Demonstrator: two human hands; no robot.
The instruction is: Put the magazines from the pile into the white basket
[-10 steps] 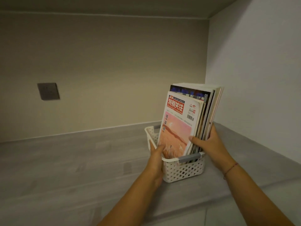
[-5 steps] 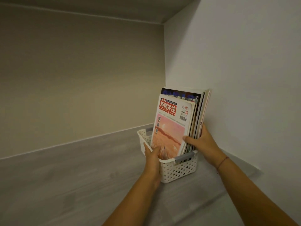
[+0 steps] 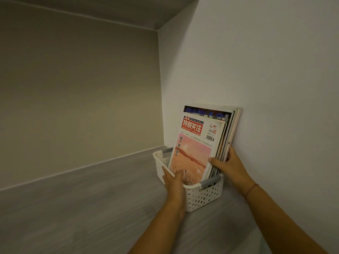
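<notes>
The magazines [image 3: 198,143] are stood upright in a white basket [image 3: 203,197], which has been slid along the grey shelf [image 3: 91,208] to just beside the side wall [image 3: 275,88]. Its rim is gripped by the left hand [image 3: 174,182], the magazines' edge by the right hand [image 3: 229,165]. Loading appears finished.

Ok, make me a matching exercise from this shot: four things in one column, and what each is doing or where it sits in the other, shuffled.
Column one
1. left hand
2. right hand
3. pink-covered magazine with a red title block
4. white perforated plastic basket

Column two
a. sits on the grey wood-grain surface beside the white wall
b. pinches the right edge of the magazine stack
c. stands on end at the front of the stack
d. grips the basket's near-left rim

Pairs: 1-d, 2-b, 3-c, 4-a
</notes>
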